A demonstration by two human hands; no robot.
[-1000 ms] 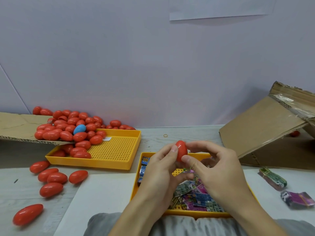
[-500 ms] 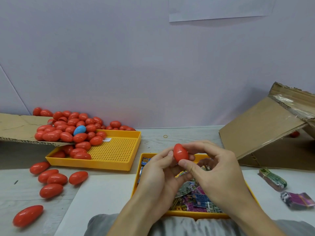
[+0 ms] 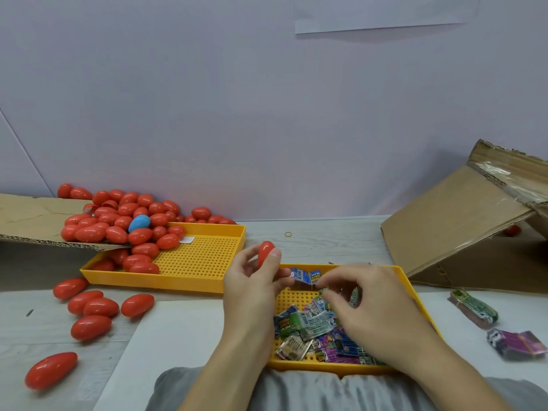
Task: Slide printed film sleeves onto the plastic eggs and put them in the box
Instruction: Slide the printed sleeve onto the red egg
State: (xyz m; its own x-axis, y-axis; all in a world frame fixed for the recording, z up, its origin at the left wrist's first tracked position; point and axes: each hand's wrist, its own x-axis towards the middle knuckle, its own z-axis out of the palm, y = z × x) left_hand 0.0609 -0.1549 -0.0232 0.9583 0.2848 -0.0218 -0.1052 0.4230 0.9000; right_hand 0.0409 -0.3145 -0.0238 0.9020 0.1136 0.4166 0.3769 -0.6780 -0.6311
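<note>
Nearest the viewer, a grey garment (image 3: 267, 390) fills the bottom edge, and both forearms reach forward from it over the table (image 3: 326, 241). At the table's near edge sits a yellow perforated tray (image 3: 413, 295) holding a loose heap of printed film sleeves (image 3: 314, 324) in green, blue, purple and white. The right hand (image 3: 382, 318) hangs over this heap with its fingers curled downward, thumb and forefinger pinching a small green sleeve (image 3: 323, 291) just above the pile. The left hand (image 3: 252, 289) is raised over the tray's left rim, holding a red plastic egg (image 3: 264, 253) upright between thumb and fingertips; a blue sleeve (image 3: 305, 275) shows just beside its lower fingers, though I cannot tell whether those fingers hold it. Left of the tray a white sheet (image 3: 178, 336) lies on the table, and past it loose red eggs (image 3: 95, 310) are scattered toward the near left corner. Near the right edge lie a green sleeve bundle (image 3: 474, 307) and a purple sleeve bundle (image 3: 516, 345). Farther back on the left, a second yellow tray (image 3: 204, 256) catches a pile of red eggs (image 3: 118, 221), with one blue egg (image 3: 139, 223) among them, spilling off a cardboard flap (image 3: 32, 221). A small rubber band (image 3: 288, 234) lies near the far edge. At the far right stands the cardboard box (image 3: 462, 221), tipped with its flap sloping down to the table.
</note>
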